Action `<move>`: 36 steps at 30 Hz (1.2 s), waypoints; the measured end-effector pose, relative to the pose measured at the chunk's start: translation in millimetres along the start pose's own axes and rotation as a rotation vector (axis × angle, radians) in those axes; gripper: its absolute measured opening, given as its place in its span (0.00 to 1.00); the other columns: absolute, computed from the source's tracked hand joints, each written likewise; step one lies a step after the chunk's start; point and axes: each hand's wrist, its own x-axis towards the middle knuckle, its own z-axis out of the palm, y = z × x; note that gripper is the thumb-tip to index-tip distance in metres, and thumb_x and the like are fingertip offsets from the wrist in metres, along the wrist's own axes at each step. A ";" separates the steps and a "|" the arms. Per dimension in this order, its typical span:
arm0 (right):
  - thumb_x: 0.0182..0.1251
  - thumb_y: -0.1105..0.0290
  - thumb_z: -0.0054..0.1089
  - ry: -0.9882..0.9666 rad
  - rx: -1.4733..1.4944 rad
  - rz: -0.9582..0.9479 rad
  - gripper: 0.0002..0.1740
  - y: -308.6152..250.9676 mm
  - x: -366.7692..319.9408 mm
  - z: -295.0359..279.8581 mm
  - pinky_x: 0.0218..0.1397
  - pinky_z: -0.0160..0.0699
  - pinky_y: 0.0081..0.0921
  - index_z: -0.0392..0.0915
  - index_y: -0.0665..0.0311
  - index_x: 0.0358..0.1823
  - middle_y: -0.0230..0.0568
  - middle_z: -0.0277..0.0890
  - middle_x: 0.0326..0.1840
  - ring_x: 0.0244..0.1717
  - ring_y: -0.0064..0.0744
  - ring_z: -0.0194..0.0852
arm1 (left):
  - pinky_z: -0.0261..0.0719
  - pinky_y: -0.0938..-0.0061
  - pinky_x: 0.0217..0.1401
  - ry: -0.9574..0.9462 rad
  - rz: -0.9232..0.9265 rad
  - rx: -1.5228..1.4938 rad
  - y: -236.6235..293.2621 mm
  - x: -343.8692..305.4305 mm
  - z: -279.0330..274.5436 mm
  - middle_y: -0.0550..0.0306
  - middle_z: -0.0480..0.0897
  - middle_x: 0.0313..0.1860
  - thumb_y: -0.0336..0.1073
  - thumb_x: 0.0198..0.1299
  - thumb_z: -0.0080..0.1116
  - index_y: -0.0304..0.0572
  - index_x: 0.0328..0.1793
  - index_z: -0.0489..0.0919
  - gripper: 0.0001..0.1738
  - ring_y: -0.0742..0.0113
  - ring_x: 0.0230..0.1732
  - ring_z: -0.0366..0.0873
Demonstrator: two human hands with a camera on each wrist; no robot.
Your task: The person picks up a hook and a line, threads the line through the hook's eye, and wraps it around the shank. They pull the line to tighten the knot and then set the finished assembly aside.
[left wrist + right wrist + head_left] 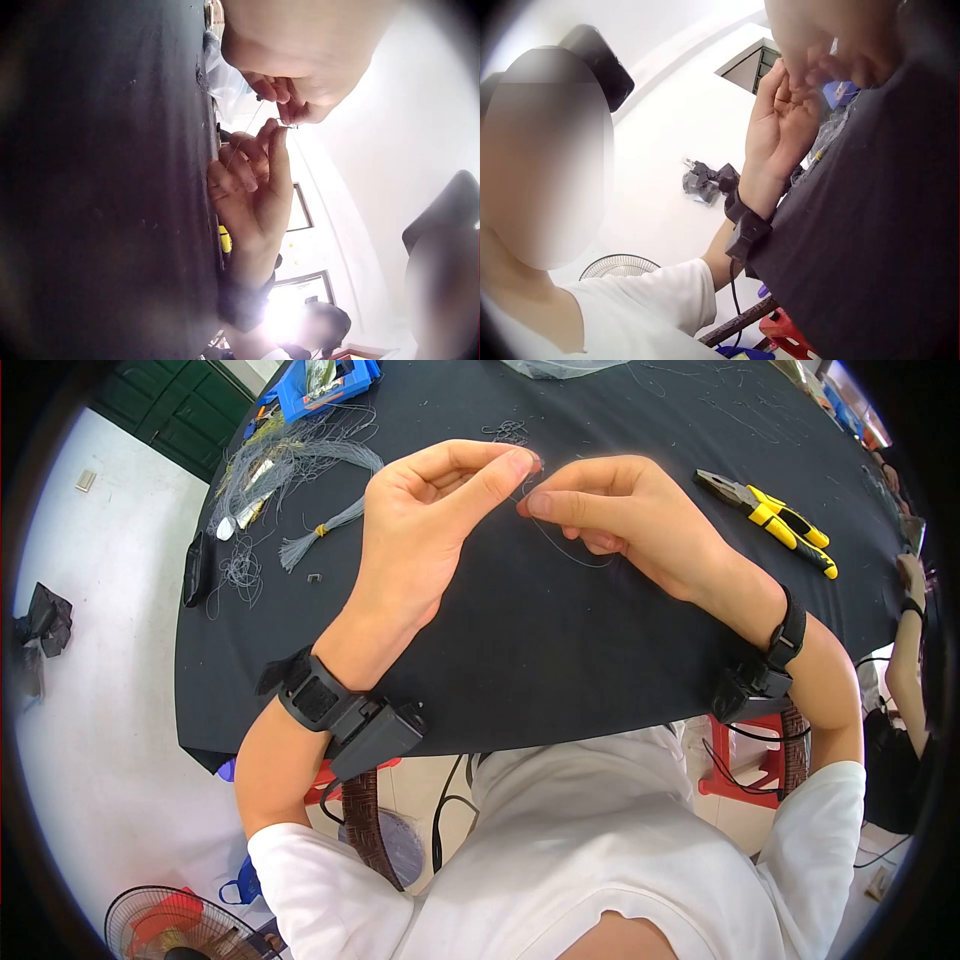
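Both hands are raised just above a black table and meet fingertip to fingertip. My left hand pinches a thin grey wire between thumb and forefinger. My right hand pinches the same wire just below, its other fingers curled. The wire hangs in a small loop under the right hand. In the left wrist view the right hand holds a tiny metal end of the wire close to the left hand's fingertips. The right wrist view shows the left hand touching the right fingertips.
Yellow-and-black pliers lie to the right of my hands. A loose heap of grey wire, a small tied bundle and a blue bin sit at the far left. Another person's hand rests at the table's right edge.
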 end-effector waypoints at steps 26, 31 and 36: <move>0.61 0.66 0.53 0.047 0.026 -0.194 0.09 -10.0 2.7 -20.9 0.28 0.54 0.12 0.75 0.63 0.35 0.26 0.68 0.26 0.25 0.13 0.56 | 0.74 0.85 0.47 0.018 -0.029 -0.020 -3.1 2.8 -1.7 0.52 0.83 0.37 0.30 0.56 0.60 0.31 0.41 0.81 0.09 0.74 0.40 0.79; 0.60 0.67 0.55 0.033 -0.210 -0.266 0.08 -16.6 -3.5 -10.9 0.28 0.54 0.11 0.76 0.63 0.35 0.26 0.72 0.30 0.27 0.10 0.58 | 0.74 0.85 0.46 0.058 -0.030 0.015 -1.6 2.6 -1.7 0.53 0.83 0.37 0.30 0.56 0.60 0.31 0.41 0.81 0.09 0.75 0.40 0.79; 0.61 0.68 0.57 0.055 -0.258 -0.346 0.07 -8.0 -0.3 -7.8 0.26 0.51 0.10 0.77 0.64 0.35 0.23 0.70 0.26 0.24 0.08 0.55 | 0.74 0.85 0.47 0.069 -0.026 0.016 -1.4 2.0 -1.7 0.52 0.83 0.37 0.30 0.56 0.60 0.31 0.41 0.81 0.09 0.74 0.40 0.79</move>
